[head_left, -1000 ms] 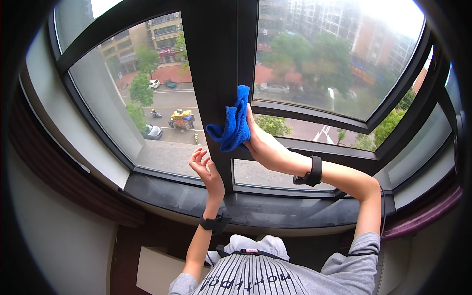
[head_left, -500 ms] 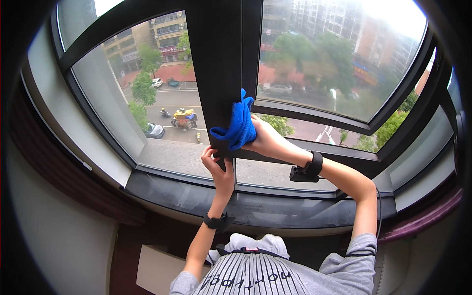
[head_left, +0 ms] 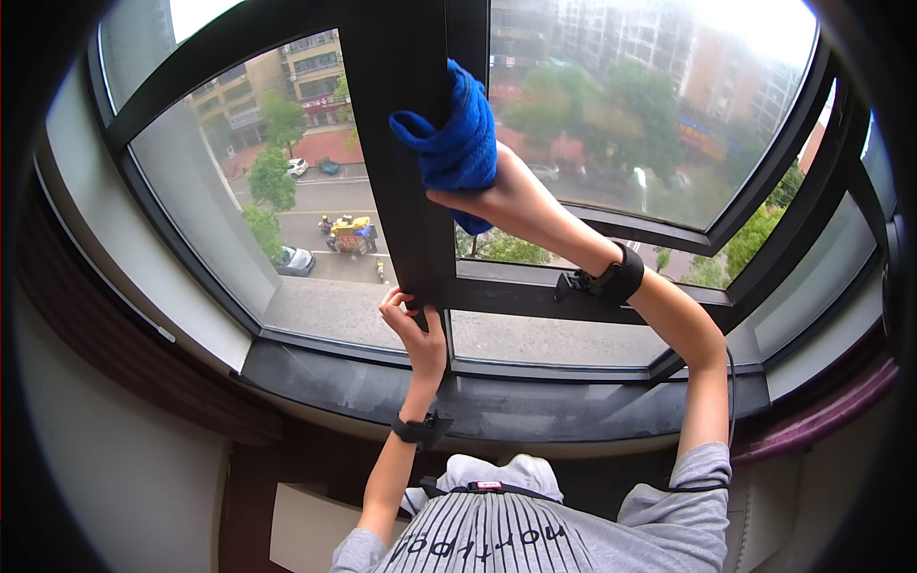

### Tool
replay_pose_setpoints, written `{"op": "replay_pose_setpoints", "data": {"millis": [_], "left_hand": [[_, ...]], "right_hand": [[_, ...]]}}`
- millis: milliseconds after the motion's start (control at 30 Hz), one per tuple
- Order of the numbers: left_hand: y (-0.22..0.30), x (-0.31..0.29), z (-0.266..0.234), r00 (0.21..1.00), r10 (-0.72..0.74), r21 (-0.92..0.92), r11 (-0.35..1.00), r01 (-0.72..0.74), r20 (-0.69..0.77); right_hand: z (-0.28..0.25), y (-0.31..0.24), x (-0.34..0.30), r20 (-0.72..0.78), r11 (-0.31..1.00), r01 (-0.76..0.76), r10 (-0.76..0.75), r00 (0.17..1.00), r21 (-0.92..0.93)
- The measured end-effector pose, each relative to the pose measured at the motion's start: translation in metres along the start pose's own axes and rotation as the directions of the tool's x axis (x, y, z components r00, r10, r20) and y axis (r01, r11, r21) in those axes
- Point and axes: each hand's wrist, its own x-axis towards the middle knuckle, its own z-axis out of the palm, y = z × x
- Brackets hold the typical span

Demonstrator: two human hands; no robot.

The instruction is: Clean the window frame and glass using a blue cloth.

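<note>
A blue cloth (head_left: pixel 460 143) is bunched in my right hand (head_left: pixel 504 196), whose fingers are mostly hidden behind its folds. The cloth lies against the wide black window post (head_left: pixel 396 76), beside the hinged sash on the right. Lower down, my left hand (head_left: pixel 420 336) grips the bottom part of that post, with curled fingers at its left side and the thumb toward its right. Dark straps with small black devices sit on both wrists.
To the right, a tilted-out sash (head_left: pixel 621 124) holds a hazy pane. A clear pane (head_left: pixel 296 172) fills the left side. Below runs a dark sill (head_left: pixel 497 401); purplish curtains (head_left: pixel 812 420) hang at the sides. Street, vehicles and trees show outside.
My right hand has carried the blue cloth upward along the post, stretching the arm farther. The left hand keeps its place on the post's lower part. The view has shifted slightly.
</note>
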Motion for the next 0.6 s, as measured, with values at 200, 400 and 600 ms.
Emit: {"op": "replay_pose_setpoints", "data": {"millis": [200, 400, 600], "left_hand": [[-0.002, 0.0, -0.018, 0.999, -0.049, -0.042, 0.998, 0.05, 0.013], [-0.002, 0.001, -0.019, 0.996, -0.09, -0.161, 0.982, 0.093, 0.029], [-0.007, 0.0, -0.02, 0.996, -0.09, -0.173, 0.981, 0.092, 0.016]], "right_hand": [[0.016, 0.017, 0.014, -0.004, 0.992, 0.123, -0.123, 0.992, -0.004], [0.027, 0.048, -0.034, 0.318, 0.991, -0.026, 0.066, 0.946, -0.13], [0.031, 0.039, -0.034, 0.386, 0.979, -0.06, 0.134, 0.913, -0.197]]}}
